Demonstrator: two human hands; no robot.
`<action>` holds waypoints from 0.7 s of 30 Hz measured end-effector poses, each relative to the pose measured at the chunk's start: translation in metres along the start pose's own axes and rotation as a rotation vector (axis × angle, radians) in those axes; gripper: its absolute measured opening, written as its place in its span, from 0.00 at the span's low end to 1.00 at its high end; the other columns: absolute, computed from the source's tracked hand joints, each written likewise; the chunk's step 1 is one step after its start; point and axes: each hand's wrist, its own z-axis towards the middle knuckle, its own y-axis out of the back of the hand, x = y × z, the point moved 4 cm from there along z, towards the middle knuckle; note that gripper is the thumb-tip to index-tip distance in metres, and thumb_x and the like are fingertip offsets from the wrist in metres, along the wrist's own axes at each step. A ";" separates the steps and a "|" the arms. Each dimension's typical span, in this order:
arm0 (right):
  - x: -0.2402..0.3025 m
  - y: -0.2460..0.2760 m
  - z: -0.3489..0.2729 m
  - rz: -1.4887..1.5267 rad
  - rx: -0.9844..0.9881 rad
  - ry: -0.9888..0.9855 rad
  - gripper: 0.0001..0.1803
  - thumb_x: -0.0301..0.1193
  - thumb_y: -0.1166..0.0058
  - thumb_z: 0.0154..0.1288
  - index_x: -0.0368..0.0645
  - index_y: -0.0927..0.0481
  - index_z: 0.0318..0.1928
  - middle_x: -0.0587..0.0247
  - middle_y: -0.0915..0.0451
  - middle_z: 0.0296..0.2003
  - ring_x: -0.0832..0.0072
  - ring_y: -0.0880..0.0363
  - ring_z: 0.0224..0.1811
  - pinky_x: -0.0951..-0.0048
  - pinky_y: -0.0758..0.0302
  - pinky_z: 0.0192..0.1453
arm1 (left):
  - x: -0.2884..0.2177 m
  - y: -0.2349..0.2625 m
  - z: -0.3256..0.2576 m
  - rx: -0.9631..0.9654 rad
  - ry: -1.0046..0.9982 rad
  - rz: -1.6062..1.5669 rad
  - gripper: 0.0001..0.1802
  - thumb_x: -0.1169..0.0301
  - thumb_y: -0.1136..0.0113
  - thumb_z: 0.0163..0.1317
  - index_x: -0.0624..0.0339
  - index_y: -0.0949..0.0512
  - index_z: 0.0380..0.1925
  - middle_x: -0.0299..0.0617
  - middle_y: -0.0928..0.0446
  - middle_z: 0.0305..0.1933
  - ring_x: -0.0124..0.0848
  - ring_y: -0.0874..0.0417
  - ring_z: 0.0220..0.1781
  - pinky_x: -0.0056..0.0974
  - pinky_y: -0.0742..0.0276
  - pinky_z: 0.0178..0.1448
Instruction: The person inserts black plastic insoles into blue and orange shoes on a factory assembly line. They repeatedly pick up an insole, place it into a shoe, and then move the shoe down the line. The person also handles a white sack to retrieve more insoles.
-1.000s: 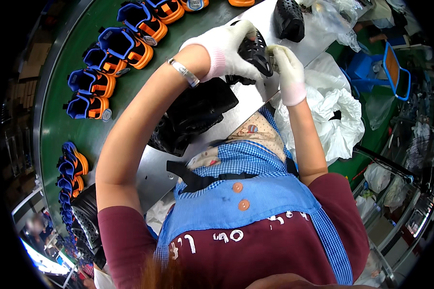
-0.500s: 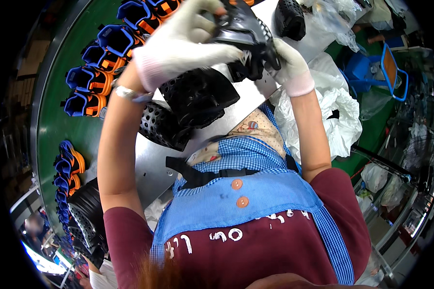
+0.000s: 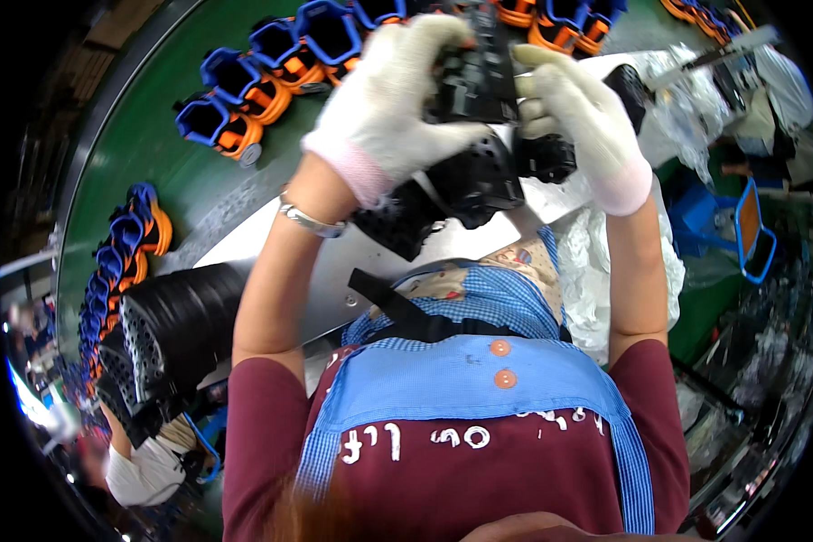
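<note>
My left hand (image 3: 393, 104), in a white glove with a pink cuff, is closed on a black moulded part (image 3: 479, 77) with rows of raised blocks, held above the metal worktop (image 3: 271, 239). Thumb and fingers wrap its left side. My right hand (image 3: 587, 117), gloved alike, is beside the part's right edge, its fingers curled in and one digit stretched along the top. What these fingers hold, if anything, is hidden. Below the hands lie black perforated moulded pieces (image 3: 393, 221). Another black piece (image 3: 546, 158) shows just under my right hand.
Blue-and-orange boots (image 3: 235, 77) line the green surface (image 3: 163, 117) beyond the worktop; more (image 3: 122, 244) stand at left. Black perforated shells (image 3: 185, 316) are stacked at the worktop's left. White plastic sheeting (image 3: 587, 280) hangs at right, near a blue stool (image 3: 696, 217). Another person (image 3: 149, 465) sits lower left.
The view has swung, moving the surroundings mostly rightward. The black part has turned from its smooth glossy side to its blocked side. My right hand's fingers have curled in beside it.
</note>
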 end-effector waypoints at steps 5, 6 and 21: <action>0.015 -0.048 0.033 0.715 0.448 -0.063 0.20 0.37 0.58 0.76 0.33 0.28 0.57 0.56 0.20 0.46 0.72 0.20 0.48 0.72 0.22 0.54 | 0.023 0.029 -0.028 -0.112 0.380 -0.444 0.51 0.63 0.25 0.49 0.56 0.44 0.70 0.47 0.30 0.56 0.27 0.22 0.44 0.33 0.22 0.49; 0.025 -0.066 0.032 0.983 0.622 -0.136 0.23 0.37 0.61 0.77 0.30 0.31 0.60 0.48 0.22 0.51 0.65 0.20 0.54 0.66 0.23 0.60 | 0.044 0.030 -0.040 -0.240 0.411 -0.678 0.48 0.60 0.26 0.51 0.60 0.42 0.68 0.48 0.29 0.56 0.30 0.22 0.49 0.34 0.22 0.52; 0.040 -0.203 0.044 -0.922 0.569 0.328 0.31 0.54 0.43 0.56 0.33 0.24 0.38 0.45 0.19 0.31 0.52 0.18 0.35 0.59 0.23 0.42 | 0.134 0.054 -0.114 -0.897 0.587 -1.571 0.09 0.64 0.42 0.65 0.53 0.23 0.43 0.39 0.19 0.39 0.32 0.16 0.41 0.38 0.17 0.46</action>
